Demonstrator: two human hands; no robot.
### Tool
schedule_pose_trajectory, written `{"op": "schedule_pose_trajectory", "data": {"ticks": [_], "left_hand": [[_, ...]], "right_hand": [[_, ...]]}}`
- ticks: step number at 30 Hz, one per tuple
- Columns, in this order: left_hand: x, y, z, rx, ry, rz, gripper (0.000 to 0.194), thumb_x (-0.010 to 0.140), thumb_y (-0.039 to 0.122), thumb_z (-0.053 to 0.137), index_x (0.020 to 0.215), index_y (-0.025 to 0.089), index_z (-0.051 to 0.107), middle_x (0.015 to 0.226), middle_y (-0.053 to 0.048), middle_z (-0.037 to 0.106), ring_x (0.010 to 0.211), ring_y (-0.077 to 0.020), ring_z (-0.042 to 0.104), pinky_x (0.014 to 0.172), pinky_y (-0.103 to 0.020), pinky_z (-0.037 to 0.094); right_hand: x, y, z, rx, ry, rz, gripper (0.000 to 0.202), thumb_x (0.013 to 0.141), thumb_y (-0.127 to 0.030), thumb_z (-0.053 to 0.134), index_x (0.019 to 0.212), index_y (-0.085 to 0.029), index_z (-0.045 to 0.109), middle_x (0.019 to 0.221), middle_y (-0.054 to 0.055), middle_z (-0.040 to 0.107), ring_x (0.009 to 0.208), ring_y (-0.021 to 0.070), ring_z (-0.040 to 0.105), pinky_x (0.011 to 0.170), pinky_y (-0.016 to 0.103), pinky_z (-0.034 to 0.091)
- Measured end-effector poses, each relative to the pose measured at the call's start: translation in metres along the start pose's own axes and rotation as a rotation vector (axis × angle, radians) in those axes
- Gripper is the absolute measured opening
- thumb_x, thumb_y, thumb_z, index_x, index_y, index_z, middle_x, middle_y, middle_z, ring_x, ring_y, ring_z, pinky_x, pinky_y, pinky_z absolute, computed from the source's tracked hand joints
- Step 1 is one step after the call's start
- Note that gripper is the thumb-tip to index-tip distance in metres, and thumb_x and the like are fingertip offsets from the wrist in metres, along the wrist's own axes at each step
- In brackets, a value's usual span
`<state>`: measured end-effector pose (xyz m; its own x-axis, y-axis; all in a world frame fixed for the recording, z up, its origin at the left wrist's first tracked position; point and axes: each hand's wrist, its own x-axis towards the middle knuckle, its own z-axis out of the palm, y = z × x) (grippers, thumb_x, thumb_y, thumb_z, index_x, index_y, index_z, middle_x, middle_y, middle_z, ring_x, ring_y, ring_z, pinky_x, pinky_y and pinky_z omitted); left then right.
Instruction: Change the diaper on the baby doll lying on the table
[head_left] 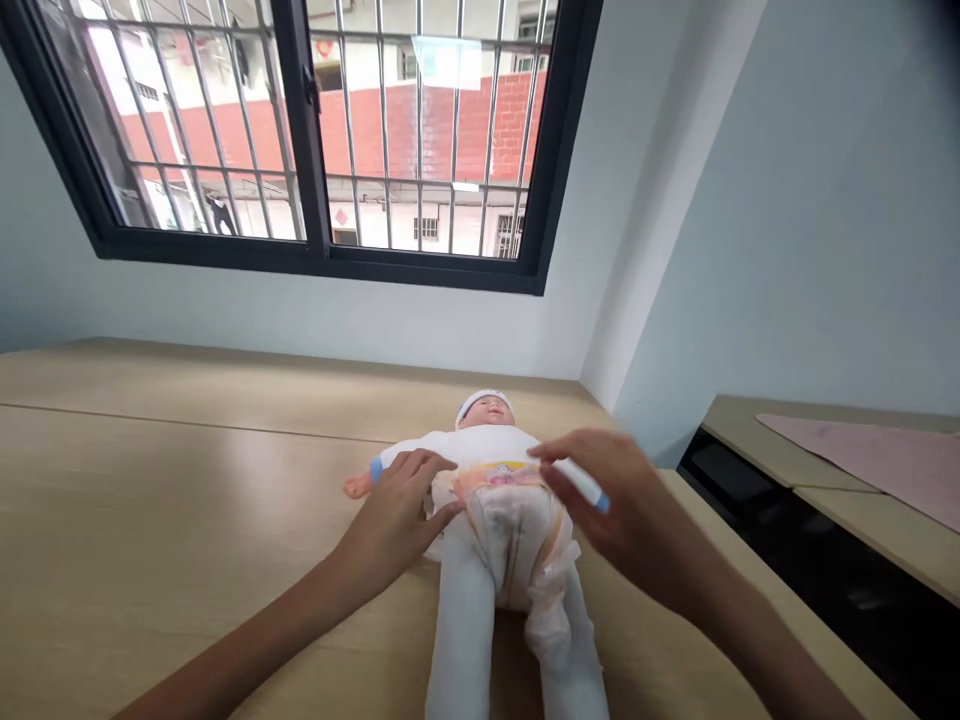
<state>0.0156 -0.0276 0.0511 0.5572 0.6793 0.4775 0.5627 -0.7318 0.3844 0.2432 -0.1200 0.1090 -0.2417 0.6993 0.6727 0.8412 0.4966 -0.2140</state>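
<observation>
A baby doll (486, 411) in a white cap, white top and white leggings lies on its back on the wooden table, legs toward me. Around its hips, over the leggings, is a diaper (510, 520) with an orange and yellow printed waistband. My left hand (409, 505) rests at the left side of the waistband, fingers apart, thumb on the diaper's edge. Over the doll's arm on the right, my right hand (615, 500) has its thumb and fingers spread near the waistband's right end, with nothing seen between them. A loose, crumpled part of the diaper hangs over the right thigh.
The wooden table (187, 520) extends to the left and back, up to the wall under a barred window (315, 250). At the right stands a cabinet (810, 450) with a dark front and a pink sheet (885, 460) on top.
</observation>
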Motion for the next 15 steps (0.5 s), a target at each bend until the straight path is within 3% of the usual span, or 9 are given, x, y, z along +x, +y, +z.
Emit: {"op": "schedule_pose_trajectory", "data": {"ticks": [3,6,9,12,15], "left_hand": [[-0.012,-0.001,0.0,0.052,0.071,0.108,0.018,0.095,0.031,0.049,0.108,0.022,0.057,0.11,-0.005,0.062,0.11,-0.0222,0.054,0.091,-0.04,0.048],[-0.013,0.017,-0.002,0.113,0.045,0.336,0.026,0.096,0.03,0.047,0.12,0.023,0.053,0.125,-0.006,0.058,0.123,-0.0225,0.047,0.1,-0.041,0.043],[-0.002,0.038,-0.001,0.153,-0.074,0.49,0.028,0.096,0.03,0.047,0.123,0.026,0.053,0.137,-0.004,0.051,0.134,-0.024,0.038,0.11,-0.048,0.034],[0.017,0.054,0.009,0.125,-0.181,0.542,0.027,0.096,0.035,0.045,0.12,0.028,0.056,0.134,-0.003,0.054,0.134,-0.0229,0.039,0.112,-0.05,0.031],[0.036,0.064,0.03,0.141,-0.238,0.582,0.027,0.098,0.035,0.042,0.116,0.029,0.061,0.126,-0.003,0.059,0.129,-0.0212,0.045,0.111,-0.049,0.033]], "right_hand": [[-0.019,0.033,0.033,0.057,-0.269,0.036,0.03,0.098,-0.033,0.045,0.125,-0.03,0.056,0.127,0.004,0.059,0.121,0.0235,0.052,0.107,0.05,0.034],[-0.032,0.051,0.054,0.211,-0.376,0.142,0.041,0.098,-0.042,0.041,0.138,-0.031,0.046,0.145,0.003,0.044,0.136,0.024,0.037,0.115,0.051,0.025],[-0.038,0.066,0.063,0.422,-0.262,0.293,0.043,0.099,-0.047,0.036,0.135,-0.027,0.047,0.143,0.004,0.045,0.135,0.0207,0.038,0.114,0.043,0.029],[-0.043,0.093,0.066,0.528,-0.09,0.485,0.041,0.096,-0.05,0.041,0.119,-0.021,0.056,0.127,0.008,0.058,0.117,0.0214,0.054,0.101,0.039,0.042],[-0.055,0.123,0.063,0.588,-0.156,0.579,0.035,0.09,-0.048,0.05,0.1,-0.016,0.06,0.097,0.007,0.066,0.088,0.0199,0.062,0.083,0.035,0.049]]}}
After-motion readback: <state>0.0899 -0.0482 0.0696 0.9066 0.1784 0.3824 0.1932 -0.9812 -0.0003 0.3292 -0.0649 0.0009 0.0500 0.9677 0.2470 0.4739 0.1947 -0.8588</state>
